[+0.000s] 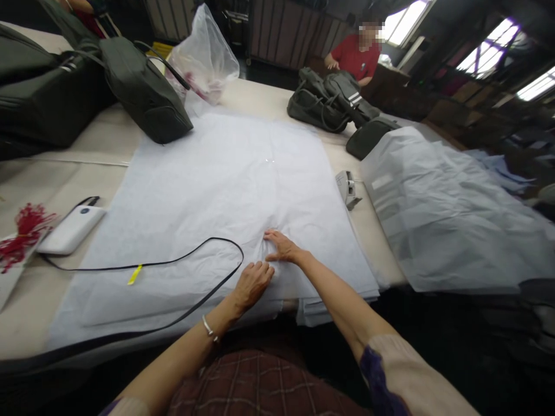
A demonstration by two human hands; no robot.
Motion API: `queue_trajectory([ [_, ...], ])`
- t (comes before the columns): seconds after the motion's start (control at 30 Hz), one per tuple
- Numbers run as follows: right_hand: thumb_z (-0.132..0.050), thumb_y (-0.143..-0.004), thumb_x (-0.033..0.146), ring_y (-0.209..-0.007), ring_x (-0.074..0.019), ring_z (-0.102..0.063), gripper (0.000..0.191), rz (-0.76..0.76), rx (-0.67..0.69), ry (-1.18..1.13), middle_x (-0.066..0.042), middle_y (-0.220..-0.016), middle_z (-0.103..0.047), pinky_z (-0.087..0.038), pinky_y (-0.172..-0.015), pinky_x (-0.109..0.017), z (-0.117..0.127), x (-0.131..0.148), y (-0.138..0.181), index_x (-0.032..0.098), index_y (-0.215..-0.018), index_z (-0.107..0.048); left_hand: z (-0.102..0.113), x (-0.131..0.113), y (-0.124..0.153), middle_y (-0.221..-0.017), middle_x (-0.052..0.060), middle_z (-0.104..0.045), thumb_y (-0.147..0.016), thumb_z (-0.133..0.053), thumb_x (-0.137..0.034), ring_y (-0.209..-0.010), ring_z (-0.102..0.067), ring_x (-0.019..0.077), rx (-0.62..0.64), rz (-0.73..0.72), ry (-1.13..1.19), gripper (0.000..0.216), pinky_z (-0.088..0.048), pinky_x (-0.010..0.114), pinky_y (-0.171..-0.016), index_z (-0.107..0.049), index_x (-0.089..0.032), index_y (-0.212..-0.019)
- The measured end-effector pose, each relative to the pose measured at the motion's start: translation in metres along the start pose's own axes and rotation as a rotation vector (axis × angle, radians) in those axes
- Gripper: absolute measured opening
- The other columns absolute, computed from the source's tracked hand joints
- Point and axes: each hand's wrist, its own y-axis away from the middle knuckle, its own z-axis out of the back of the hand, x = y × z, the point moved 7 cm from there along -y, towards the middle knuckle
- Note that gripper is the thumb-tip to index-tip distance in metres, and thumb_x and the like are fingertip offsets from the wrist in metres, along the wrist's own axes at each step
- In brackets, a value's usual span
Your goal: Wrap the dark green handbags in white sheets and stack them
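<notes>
A stack of large white tissue paper sheets [225,173] covers the middle of the table. My left hand [252,283] rests knuckles-up on the near part of the top sheet, fingers curled and pinching the paper. My right hand [281,245] lies just beyond it, fingers pressed on the same sheet, gathering a small crease between the two hands. A thin black cable [173,263] loops across the paper to the left of my hands, with a yellow tag [134,274] on it.
A white power bank [71,229] and red threads [23,231] lie at left. Dark green bags [143,86] sit at the back left, more bags [329,104] at the back. A clear plastic bag [203,55], a tape dispenser [348,188], plastic sheets [442,208] at right. A person in red [358,55] sits far behind.
</notes>
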Motion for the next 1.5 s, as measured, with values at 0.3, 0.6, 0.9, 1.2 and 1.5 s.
queue_trajectory([
  [0.3, -0.087, -0.060, 0.036, -0.138, -0.0304, -0.035, 0.078, -0.032, 0.001, 0.002, -0.020, -0.142, -0.047, -0.026, -0.115, -0.046, 0.006, 0.008, 0.002, 0.013, -0.127, -0.055, -0.017, -0.028, 0.028, -0.080, 0.002, -0.064, -0.092, -0.048, -0.014, -0.073, -0.058, 0.0176, 0.162, -0.241, 0.193, 0.013, -0.044, 0.030, -0.068, -0.057, -0.020, -0.085],
  [0.6, -0.073, -0.079, 0.041, -0.135, -0.0272, -0.042, 0.057, 0.018, -0.079, 0.062, -0.015, -0.143, -0.049, -0.024, -0.115, -0.047, 0.027, 0.059, 0.019, 0.020, -0.129, -0.055, 0.058, 0.035, 0.020, -0.095, 0.004, -0.067, -0.100, -0.035, -0.030, -0.092, -0.061, 0.0166, -0.315, 0.120, 0.607, 0.026, -0.048, 0.031, -0.088, -0.060, -0.021, -0.103],
  [0.9, -0.062, -0.086, 0.032, -0.084, -0.0182, -0.066, 0.012, -0.235, 0.001, -0.167, -0.002, -0.088, -0.071, -0.050, -0.081, -0.029, -0.023, 0.096, 0.109, 0.024, -0.088, -0.071, 0.005, 0.055, -0.023, -0.134, 0.013, -0.056, -0.086, -0.054, -0.017, -0.126, -0.050, 0.0271, -0.009, 0.037, 0.397, 0.034, -0.038, 0.048, -0.110, -0.058, -0.018, -0.120],
  [1.2, -0.074, -0.073, 0.033, -0.062, -0.0118, -0.059, 0.040, -1.064, -0.297, -0.672, -0.005, -0.090, -0.067, -0.037, -0.042, -0.019, -0.017, 0.035, 0.123, 0.016, -0.105, -0.057, -0.016, 0.061, -0.030, -0.135, 0.016, -0.056, -0.087, -0.053, -0.019, -0.126, -0.051, 0.0258, 0.089, 0.025, 0.398, 0.036, -0.040, 0.042, -0.109, -0.058, -0.015, -0.123],
  [1.5, -0.070, -0.077, 0.032, -0.046, -0.0052, -0.047, 0.019, -1.050, -0.154, -0.825, 0.004, -0.061, -0.060, -0.025, -0.038, -0.016, -0.037, 0.057, 0.138, 0.017, -0.074, -0.058, -0.010, 0.062, -0.035, -0.131, 0.013, -0.058, -0.085, -0.057, -0.021, -0.121, -0.055, 0.0225, 0.133, -0.017, 0.354, 0.031, -0.043, 0.035, -0.104, -0.063, -0.017, -0.114],
])
